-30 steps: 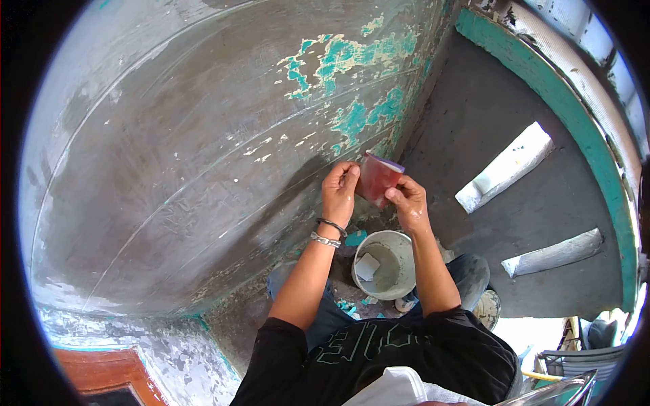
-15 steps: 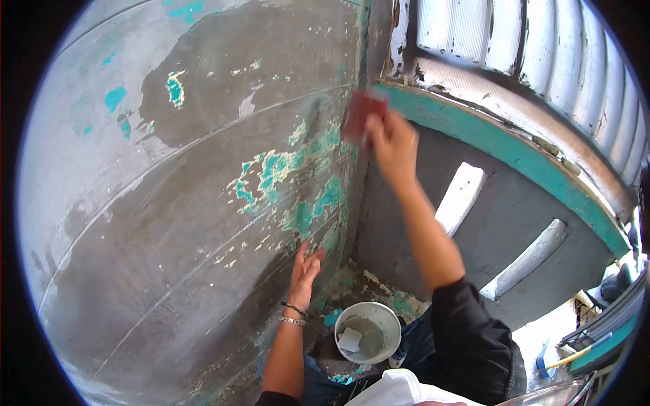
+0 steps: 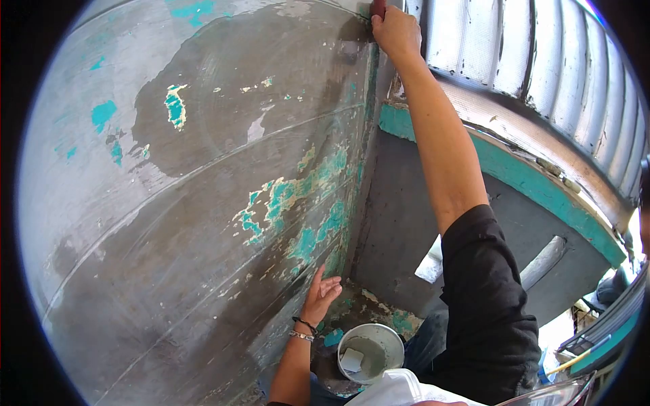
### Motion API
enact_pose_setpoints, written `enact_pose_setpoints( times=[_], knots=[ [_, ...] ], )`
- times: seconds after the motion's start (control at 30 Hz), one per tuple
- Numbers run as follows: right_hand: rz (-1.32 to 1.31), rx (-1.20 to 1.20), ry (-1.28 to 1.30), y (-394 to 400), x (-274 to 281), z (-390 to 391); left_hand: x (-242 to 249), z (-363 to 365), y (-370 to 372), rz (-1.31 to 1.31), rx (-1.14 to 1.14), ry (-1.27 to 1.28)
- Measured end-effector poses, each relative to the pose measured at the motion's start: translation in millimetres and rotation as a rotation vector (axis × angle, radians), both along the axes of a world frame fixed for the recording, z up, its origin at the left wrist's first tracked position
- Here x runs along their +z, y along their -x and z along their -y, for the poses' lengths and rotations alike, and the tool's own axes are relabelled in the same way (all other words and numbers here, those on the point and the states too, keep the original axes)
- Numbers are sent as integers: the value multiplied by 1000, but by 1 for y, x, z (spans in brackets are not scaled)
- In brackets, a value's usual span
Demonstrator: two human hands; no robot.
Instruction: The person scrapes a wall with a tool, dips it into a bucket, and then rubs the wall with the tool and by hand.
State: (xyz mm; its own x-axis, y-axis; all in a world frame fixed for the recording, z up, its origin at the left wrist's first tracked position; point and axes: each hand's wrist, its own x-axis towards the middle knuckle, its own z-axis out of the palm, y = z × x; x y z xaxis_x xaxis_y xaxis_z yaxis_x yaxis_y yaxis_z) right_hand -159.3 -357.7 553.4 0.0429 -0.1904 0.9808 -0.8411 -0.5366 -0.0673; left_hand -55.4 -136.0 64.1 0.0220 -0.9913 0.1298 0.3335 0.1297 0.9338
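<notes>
High in the corner, my right hand (image 3: 398,32) grips a red tool (image 3: 378,8), which is partly cut off by the top edge and is against the wall. The grey wall (image 3: 169,237) has damp dark areas and flaking turquoise paint (image 3: 274,203). My left hand (image 3: 321,296), with bracelets at the wrist, has its fingers apart beside the lower wall and holds nothing. Below it stands a white bucket (image 3: 398,342) with greyish contents and a pale flat piece (image 3: 351,360) inside.
A turquoise ledge (image 3: 542,189) runs along the dark right wall (image 3: 399,196), which has slanted light openings. Above it are corrugated translucent panels (image 3: 508,40). Paint debris (image 3: 404,319) lies on the floor around the bucket. A yellow-handled tool (image 3: 569,363) is at lower right.
My right hand has moved up with the red tool, from beside the ledge's end to the top of the corner. My left hand has shifted slightly right and down.
</notes>
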Motion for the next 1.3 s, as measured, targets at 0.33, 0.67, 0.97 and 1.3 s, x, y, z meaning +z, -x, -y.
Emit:
enact_pose_setpoints(
  times=[0.33,0.67,0.97,1.3],
  knots=[
    [-5,-87,-101,-14,-31,10,-10,16,-17,13,-46,9],
    [81,159,-230,0,-153,0,-14,15,-16,75,-59,-6],
    [26,67,-5,22,-24,-4,-34,24,-11,156,-79,-76],
    [58,96,-118,-12,-133,-1,-20,12,-5,286,-143,28]
  ],
)
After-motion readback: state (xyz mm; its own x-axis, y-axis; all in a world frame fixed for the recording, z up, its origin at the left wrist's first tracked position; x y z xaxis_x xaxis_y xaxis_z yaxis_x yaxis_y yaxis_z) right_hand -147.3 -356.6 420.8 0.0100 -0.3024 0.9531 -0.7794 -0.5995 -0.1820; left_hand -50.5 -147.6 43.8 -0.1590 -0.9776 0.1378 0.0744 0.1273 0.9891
